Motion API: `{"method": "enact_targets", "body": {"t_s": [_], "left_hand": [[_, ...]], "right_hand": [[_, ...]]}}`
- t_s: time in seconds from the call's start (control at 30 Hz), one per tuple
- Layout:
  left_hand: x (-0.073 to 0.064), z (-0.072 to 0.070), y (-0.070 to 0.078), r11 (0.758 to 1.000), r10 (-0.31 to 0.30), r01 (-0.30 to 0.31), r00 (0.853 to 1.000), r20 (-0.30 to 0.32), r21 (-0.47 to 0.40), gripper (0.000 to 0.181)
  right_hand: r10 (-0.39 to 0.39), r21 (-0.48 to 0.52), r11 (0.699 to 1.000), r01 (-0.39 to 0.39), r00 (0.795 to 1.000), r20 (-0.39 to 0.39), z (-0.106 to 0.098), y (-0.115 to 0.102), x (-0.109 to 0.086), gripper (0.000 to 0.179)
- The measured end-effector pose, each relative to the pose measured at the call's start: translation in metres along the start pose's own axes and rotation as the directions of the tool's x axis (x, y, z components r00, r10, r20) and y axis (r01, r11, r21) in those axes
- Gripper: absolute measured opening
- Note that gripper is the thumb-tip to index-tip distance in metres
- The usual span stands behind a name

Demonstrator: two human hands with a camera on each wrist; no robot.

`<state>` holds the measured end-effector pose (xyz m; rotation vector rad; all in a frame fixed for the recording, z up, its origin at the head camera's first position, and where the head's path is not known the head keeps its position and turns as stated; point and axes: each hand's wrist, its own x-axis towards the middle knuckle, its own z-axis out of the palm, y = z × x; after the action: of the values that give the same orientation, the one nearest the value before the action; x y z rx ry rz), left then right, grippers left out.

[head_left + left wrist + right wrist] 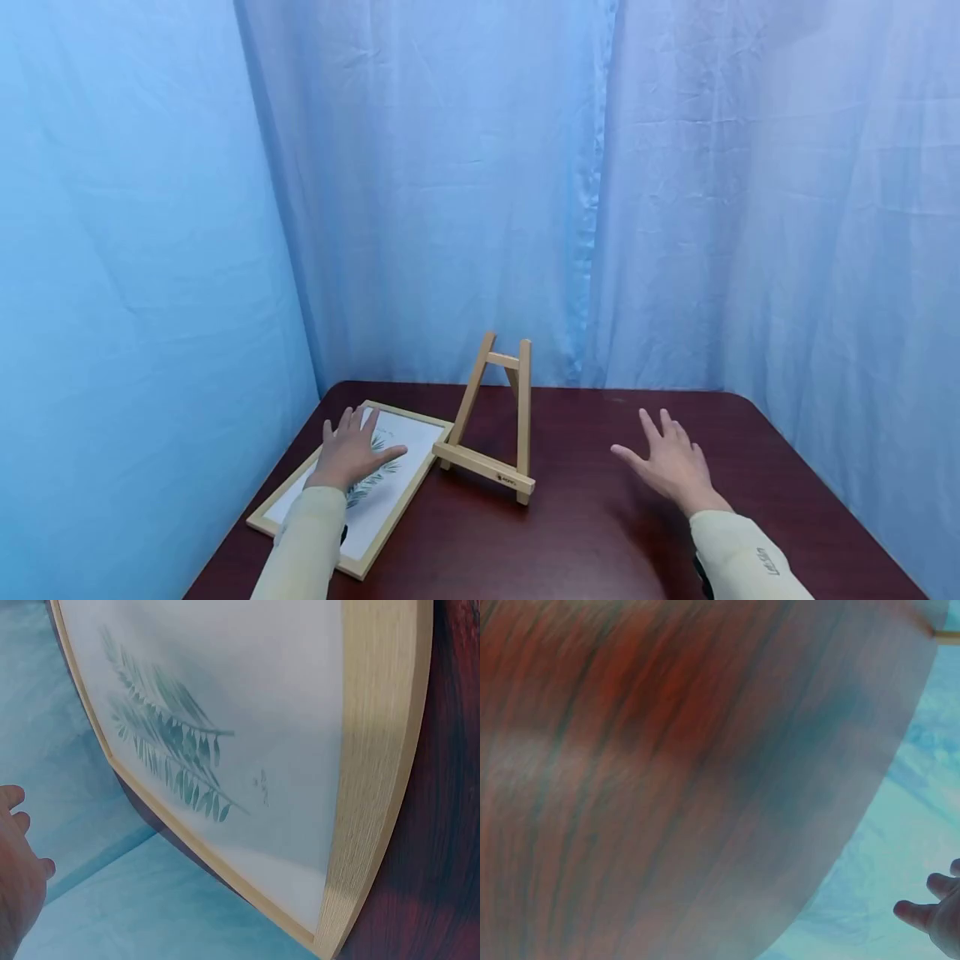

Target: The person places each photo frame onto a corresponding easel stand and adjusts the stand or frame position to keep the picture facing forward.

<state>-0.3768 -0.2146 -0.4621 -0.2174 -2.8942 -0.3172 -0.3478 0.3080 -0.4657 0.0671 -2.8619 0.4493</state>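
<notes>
A light wood picture frame (386, 533) lies flat on the left of the table, its white sheet printed with green fern-like leaves (172, 742). Over it my left hand (351, 457) is held with fingers spread, gripping nothing, and covers part of the print in the head view. Just right of the frame stands a small wooden easel (523, 408), with a ledge across its front and dark lettering on it. My right hand (671, 467) hovers above the right side of the table, fingers spread and holding nothing.
The dark red-brown wooden table (585, 533) has rounded far corners. Blue curtains (450, 183) hang behind it and along both sides. The frame's upper right corner lies close beside the easel's ledge.
</notes>
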Motion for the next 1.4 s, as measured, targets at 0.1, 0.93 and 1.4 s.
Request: {"method": "enact_targets", "body": {"t_s": [0.1,0.93,1.4], "left_hand": [[0.0,-0.002,-0.004,1.0,-0.004,0.004,1.0,-0.006,-0.023,0.107],[-0.007,-0.032,-0.022,0.995,-0.048,0.049,0.999,0.005,-0.087,0.105],[-0.006,-0.034,-0.048,0.986,-0.09,0.096,0.995,0.046,-0.135,0.109]], "right_hand": [[-0.029,-0.011,1.0,0.029,0.999,-0.022,0.001,-0.01,0.003,0.107],[-0.111,0.226,0.967,0.119,0.993,-0.05,0.014,-0.118,0.002,0.086],[-0.11,0.394,0.91,0.127,0.992,-0.063,0.028,-0.17,-0.006,0.077]]}}
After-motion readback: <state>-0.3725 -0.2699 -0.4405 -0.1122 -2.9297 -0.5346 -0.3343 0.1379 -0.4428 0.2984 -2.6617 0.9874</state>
